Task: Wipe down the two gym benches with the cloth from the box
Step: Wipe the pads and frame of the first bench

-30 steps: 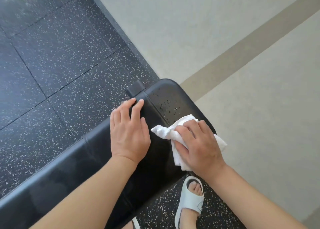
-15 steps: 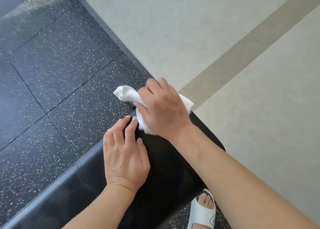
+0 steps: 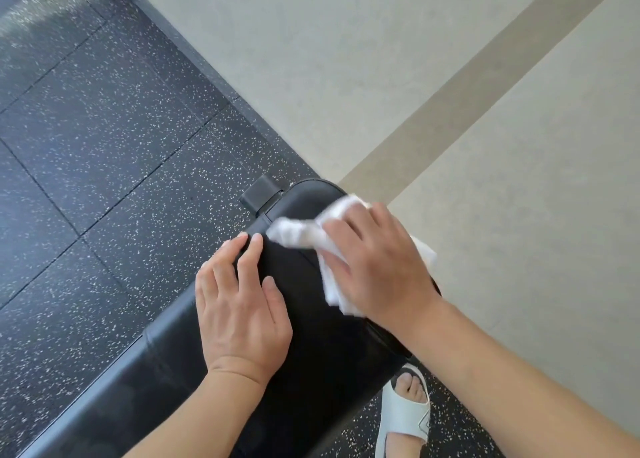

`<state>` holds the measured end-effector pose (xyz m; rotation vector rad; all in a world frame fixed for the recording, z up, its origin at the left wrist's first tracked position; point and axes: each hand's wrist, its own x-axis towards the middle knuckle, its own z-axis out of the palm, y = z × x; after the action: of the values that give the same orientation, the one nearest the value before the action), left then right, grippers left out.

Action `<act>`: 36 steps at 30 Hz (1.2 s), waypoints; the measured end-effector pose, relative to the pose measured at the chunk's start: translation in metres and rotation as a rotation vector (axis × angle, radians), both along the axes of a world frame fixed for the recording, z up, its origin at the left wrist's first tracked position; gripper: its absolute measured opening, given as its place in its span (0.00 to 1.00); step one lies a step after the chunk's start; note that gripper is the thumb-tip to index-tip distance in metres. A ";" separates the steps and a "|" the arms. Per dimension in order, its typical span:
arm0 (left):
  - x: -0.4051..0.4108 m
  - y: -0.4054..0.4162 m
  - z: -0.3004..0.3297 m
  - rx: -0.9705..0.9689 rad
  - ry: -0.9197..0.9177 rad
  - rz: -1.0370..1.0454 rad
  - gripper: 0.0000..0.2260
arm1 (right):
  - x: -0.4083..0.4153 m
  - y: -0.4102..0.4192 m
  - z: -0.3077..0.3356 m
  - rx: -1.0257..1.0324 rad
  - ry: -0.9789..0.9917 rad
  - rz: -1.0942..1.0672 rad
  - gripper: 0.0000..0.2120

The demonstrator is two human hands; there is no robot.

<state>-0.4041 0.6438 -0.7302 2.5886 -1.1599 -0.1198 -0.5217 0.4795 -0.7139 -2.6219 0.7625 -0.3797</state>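
A black padded gym bench (image 3: pixel 311 346) runs from the bottom left up to its rounded end near the middle of the view. My right hand (image 3: pixel 377 263) grips a crumpled white cloth (image 3: pixel 298 232) and presses it onto the bench pad near that end. The cloth is blurred and partly hidden under the hand. My left hand (image 3: pixel 242 308) lies flat on the left side of the pad, fingers straight and reaching over the edge. Only one bench is in view.
Black speckled rubber floor tiles (image 3: pixel 104 163) lie to the left of the bench, pale smooth flooring (image 3: pixel 519 197) with a tan stripe to the right. A black bracket (image 3: pixel 258 190) sticks out by the bench end. My foot in a white slide sandal (image 3: pixel 405 412) stands beside the bench.
My right hand with the cloth swept out to the far left corner of the bench end, then back toward the right edge. My left hand stayed pressed on the pad.
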 end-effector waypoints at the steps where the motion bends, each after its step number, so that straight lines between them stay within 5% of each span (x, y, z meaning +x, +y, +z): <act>1: 0.000 0.000 0.000 0.001 -0.001 0.001 0.24 | 0.026 -0.009 0.000 0.012 -0.012 -0.011 0.10; 7: -0.002 -0.002 0.002 0.002 0.011 0.019 0.24 | 0.123 -0.038 -0.010 -0.011 0.145 0.015 0.11; 19: 0.000 0.000 0.000 0.010 0.019 -0.007 0.24 | -0.085 0.013 -0.003 0.001 0.024 0.151 0.07; 27: 0.000 0.002 -0.001 0.011 0.024 -0.011 0.24 | 0.078 -0.025 0.002 0.065 0.059 0.061 0.11; 32: 0.000 0.001 0.000 0.011 0.021 -0.006 0.23 | 0.159 -0.044 0.002 0.279 0.528 0.286 0.09; 36: 0.000 0.002 0.001 0.016 0.033 -0.011 0.24 | 0.137 -0.055 -0.001 0.177 0.396 0.399 0.14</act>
<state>-0.4041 0.6454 -0.7293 2.5843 -1.1669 -0.1744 -0.3848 0.4242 -0.7152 -2.6197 0.3435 0.3128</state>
